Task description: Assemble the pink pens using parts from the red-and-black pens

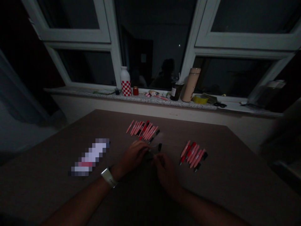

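My left hand [135, 155], with a pale-banded watch on its wrist, is closed with its fingertips pinched together. My right hand [166, 172] is closed opposite it. A thin, pale pen-like stick [152, 153] runs between the two sets of fingertips; its details are dim. Just beyond the left fingertips lies a clear pen with a black cap [160, 147]. Past the hands lies a row of pink, red and black pens [147, 130]. To the right of my right hand is a second group of similar pens [192, 155].
A pixelated bright device [90, 157] lies on the brown table [113, 125] at left. Along the windowsill [145, 99] stand a checkered white bottle [125, 81], a small red jar [135, 91], a dark cup [176, 91], a beige flask [191, 84] and yellow tape [200, 99].
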`<state>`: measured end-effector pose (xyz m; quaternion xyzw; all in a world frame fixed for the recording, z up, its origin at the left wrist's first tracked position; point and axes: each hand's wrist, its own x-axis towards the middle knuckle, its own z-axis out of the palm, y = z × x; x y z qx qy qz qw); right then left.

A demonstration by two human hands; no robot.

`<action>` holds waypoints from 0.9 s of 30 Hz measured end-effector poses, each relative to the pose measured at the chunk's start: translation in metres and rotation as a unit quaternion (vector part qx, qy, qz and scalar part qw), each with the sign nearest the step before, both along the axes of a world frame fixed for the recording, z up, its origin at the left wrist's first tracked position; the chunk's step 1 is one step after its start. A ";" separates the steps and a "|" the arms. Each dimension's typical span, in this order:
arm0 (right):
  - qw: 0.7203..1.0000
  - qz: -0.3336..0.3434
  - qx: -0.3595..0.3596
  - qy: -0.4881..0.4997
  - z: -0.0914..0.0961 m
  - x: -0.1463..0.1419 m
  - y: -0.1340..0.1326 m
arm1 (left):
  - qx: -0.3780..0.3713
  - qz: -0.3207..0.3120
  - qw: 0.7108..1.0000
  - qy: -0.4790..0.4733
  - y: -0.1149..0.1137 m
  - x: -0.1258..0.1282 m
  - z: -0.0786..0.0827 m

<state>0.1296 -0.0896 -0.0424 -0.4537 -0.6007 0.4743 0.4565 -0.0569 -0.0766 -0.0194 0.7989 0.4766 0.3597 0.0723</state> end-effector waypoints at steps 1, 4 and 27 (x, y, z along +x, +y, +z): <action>1.000 -0.010 -0.002 0.001 -0.001 0.001 0.001 | -0.001 0.006 1.000 0.014 0.002 -0.001 -0.002; 1.000 -0.031 0.002 0.000 -0.001 0.002 0.003 | -0.007 0.028 0.998 0.052 0.007 -0.002 -0.008; 0.999 -0.037 0.029 0.019 0.002 0.002 0.004 | -0.025 0.034 0.986 0.161 0.004 0.011 -0.003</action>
